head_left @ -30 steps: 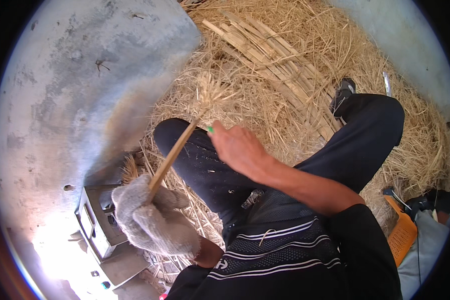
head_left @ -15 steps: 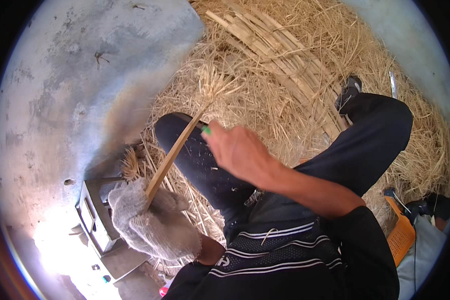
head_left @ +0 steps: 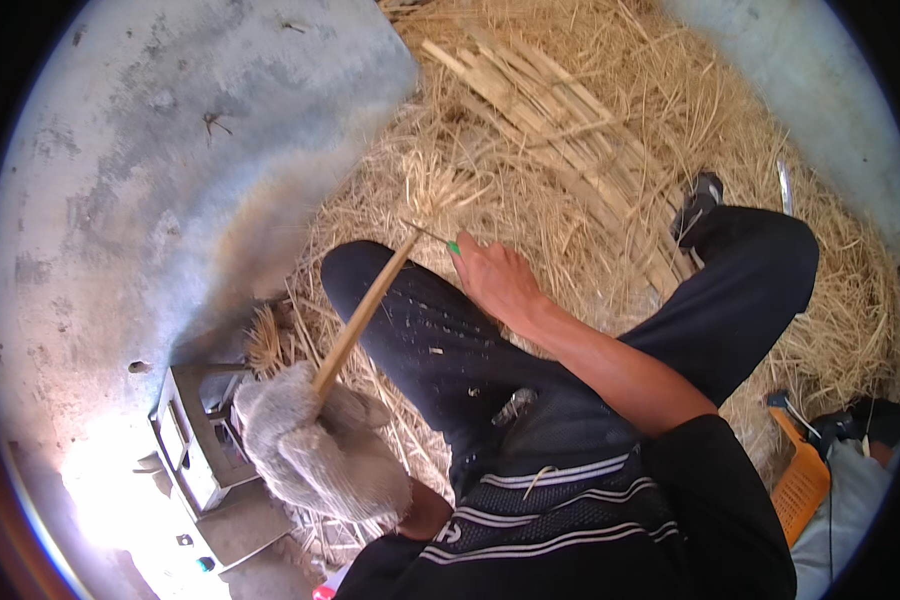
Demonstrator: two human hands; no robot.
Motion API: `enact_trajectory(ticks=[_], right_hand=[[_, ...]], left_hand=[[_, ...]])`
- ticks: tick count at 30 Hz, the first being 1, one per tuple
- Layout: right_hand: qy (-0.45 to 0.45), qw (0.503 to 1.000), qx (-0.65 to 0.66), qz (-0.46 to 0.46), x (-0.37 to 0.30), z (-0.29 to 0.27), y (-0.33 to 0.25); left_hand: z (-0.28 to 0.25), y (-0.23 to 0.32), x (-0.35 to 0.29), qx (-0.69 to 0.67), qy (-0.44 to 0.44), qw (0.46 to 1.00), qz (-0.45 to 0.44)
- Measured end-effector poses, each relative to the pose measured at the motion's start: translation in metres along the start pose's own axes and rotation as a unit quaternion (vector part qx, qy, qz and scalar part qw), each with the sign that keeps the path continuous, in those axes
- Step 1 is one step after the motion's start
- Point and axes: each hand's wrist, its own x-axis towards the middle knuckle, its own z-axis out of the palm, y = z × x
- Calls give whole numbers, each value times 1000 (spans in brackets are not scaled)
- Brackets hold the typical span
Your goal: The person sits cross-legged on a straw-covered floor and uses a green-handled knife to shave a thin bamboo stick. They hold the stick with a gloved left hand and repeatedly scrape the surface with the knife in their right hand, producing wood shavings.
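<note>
My left hand point(head_left: 320, 450), in a thick grey-white knitted glove, is closed round the lower end of a flat bamboo strip point(head_left: 372, 302). The strip slants up and away over my bent left knee. At its far end a splayed tuft of thin slivers point(head_left: 438, 188) fans out; I cannot tell whether all of these belong to the strip. Bare, my right hand point(head_left: 495, 280) grips a small knife point(head_left: 432, 235) with a green handle. Its thin blade points left and lies at or against the strip's far end.
A pile of split bamboo strips point(head_left: 570, 130) lies across shavings point(head_left: 750, 110) on the floor. Left stands a concrete wall point(head_left: 170, 200) with a small wooden stool-like frame point(head_left: 205, 460) below it. An orange plastic chair part point(head_left: 800, 495) and another person's grey-clad leg point(head_left: 855, 510) are at right.
My right hand with the knife has moved slightly right and up, and the blade now shows more clearly. The left hand and strip have shifted a little right and down in view.
</note>
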Motion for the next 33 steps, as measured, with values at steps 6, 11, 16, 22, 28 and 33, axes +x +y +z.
enact_trajectory(ticks=[6,11,16,22,28,33], right_hand=[[-41,996,74,41,-2,-3,-7],[-104,969,222,22,-6,-62,-60],[-85,984,154,36,-7,-12,-10],[-28,993,98,66,-9,-14,-3],[-54,974,220,-3,-6,-54,-49],[52,988,119,-89,-2,-21,-36]], left_hand=[[-8,-4,-1,-19,1,1000,-13],[-5,-1,-3,-37,2,999,-14],[11,8,-10,-15,6,1000,-3],[17,14,-8,-3,-12,1000,14],[16,6,-8,1,-13,999,35],[7,7,3,-22,-5,1000,10]])
